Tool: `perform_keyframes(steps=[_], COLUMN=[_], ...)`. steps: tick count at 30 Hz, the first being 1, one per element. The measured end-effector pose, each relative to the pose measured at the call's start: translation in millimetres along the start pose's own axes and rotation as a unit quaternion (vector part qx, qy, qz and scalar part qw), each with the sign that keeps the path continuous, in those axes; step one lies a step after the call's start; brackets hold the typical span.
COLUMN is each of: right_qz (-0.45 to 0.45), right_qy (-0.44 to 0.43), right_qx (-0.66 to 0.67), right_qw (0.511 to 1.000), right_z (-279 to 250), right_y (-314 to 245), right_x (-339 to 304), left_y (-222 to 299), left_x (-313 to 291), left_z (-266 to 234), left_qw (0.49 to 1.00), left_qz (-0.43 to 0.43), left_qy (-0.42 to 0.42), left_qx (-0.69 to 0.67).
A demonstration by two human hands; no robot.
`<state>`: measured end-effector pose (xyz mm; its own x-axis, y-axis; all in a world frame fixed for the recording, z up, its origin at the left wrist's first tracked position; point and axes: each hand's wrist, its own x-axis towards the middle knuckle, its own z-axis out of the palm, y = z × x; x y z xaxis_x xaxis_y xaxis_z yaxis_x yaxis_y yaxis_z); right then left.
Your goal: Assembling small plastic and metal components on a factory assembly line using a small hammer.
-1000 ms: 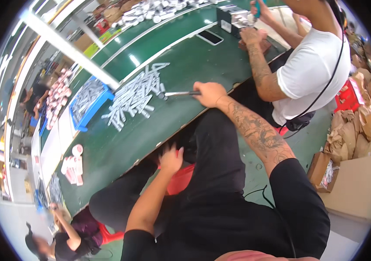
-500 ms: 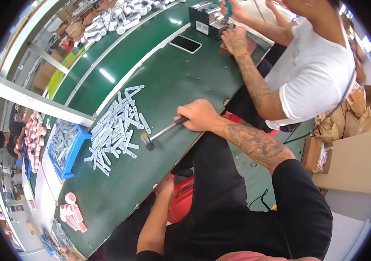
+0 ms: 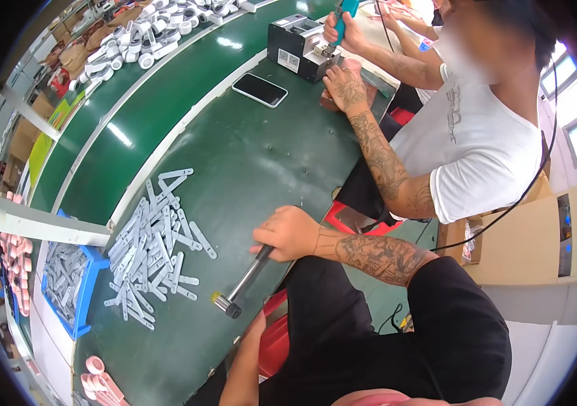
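Left head-worn fisheye: looks down from above lap [image 3: 329, 294], right hand [image 3: 291, 233] near, green worktable [image 3: 261, 159] stretching ahead.

The hammer [image 3: 248, 277] has swung nearer the table edge [image 3: 223, 354].

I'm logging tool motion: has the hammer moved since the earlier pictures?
Yes: judged against the grey strips, the hammer has moved toward the person, its head now farther from the strips and nearer the table's near edge.
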<state>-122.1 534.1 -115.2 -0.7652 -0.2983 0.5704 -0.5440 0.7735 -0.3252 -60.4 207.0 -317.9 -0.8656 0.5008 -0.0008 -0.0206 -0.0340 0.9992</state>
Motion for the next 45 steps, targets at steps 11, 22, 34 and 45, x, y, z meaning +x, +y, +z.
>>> perform_keyframes(steps=[11,22,34,45], right_qz=[0.04,0.179,0.208,0.017], right_qy=[0.021,0.167,0.079,0.122], right_qx=[-0.066,0.109,-0.108,-0.105], right_qw=[0.997,0.963,0.969,0.987], right_z=[-16,27,79,46], right_y=[4,44,95,41], right_x=[-10,70,124,67], left_y=[69,269,328,361], left_x=[23,-89,-292,-219], left_z=[95,-41,-152,-166], left_qw=[0.89,0.855,0.932,0.884], left_qz=[-0.145,-0.286,-0.086,-0.229], left_qy=[-0.201,-0.301,0.353,0.223], left_qx=[0.382,0.311,0.015,0.34])
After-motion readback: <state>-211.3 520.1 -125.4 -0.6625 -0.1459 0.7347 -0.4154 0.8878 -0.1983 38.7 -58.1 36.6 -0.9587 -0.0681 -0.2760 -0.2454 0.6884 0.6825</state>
